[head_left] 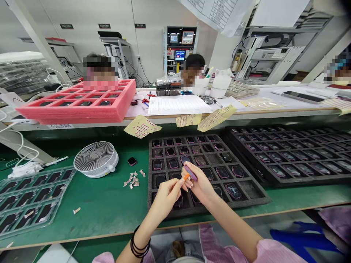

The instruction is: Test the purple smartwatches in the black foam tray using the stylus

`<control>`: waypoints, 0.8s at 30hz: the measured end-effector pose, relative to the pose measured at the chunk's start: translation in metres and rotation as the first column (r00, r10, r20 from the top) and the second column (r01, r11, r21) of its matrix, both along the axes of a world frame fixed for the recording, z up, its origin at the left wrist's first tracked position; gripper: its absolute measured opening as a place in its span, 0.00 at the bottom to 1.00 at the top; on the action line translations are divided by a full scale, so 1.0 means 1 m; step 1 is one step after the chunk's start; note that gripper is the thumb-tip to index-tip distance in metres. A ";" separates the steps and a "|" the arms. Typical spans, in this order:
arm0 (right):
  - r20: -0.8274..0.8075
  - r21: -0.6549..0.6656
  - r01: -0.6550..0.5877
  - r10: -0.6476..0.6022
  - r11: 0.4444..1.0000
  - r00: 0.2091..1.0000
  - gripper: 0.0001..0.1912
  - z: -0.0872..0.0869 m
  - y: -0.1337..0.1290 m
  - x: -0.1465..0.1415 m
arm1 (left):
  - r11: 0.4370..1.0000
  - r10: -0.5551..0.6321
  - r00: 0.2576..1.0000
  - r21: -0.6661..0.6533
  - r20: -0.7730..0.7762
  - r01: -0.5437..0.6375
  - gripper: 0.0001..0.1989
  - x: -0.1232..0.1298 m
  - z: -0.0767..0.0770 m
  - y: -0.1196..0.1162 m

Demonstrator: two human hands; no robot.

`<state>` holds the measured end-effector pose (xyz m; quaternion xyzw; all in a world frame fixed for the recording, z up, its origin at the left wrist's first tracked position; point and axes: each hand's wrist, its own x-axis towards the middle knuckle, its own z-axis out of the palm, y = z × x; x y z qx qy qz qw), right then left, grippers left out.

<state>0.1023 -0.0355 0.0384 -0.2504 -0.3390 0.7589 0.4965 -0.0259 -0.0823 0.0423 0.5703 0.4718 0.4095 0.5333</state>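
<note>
My right hand [199,186] grips a slim purple-covered device [191,172] above a black foam tray [208,140]. My left hand [166,199] pinches a small orange tab [187,176] between finger and thumb, right against that device. Whether the tab is attached to the device is hidden. The tray's compartments hold several smartwatch-like devices [222,172] with purple-tinted covers. Both hands hang over the tray's near part, and they hide some of its compartments.
A second loaded foam tray [287,153] lies to the right. On the green mat [95,204] to the left are a white fan [95,159], scattered small tabs [133,179], and a clear plastic tray [33,201]. A pink foam tray [76,106] and paperwork sit on the far bench, with co-workers beyond.
</note>
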 end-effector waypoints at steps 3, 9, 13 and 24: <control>0.016 0.003 0.007 -0.007 1.000 1.000 0.17 0.001 -0.001 0.000 | 1.000 -0.004 1.000 0.000 0.009 0.004 0.22 -0.001 0.000 -0.001; 0.076 0.016 0.071 -0.072 0.997 0.994 0.15 0.000 -0.003 0.000 | 1.000 -0.008 1.000 0.006 0.016 0.008 0.21 -0.003 0.007 0.000; -0.116 -0.096 -0.114 0.102 0.989 0.988 0.16 0.001 -0.003 -0.005 | 1.000 -0.010 0.998 0.025 0.068 0.009 0.23 0.000 0.005 0.001; -0.035 -0.051 -0.024 0.022 0.998 0.999 0.12 -0.004 -0.004 -0.004 | 0.993 0.121 0.982 -0.013 0.143 -0.121 0.27 0.003 -0.003 0.009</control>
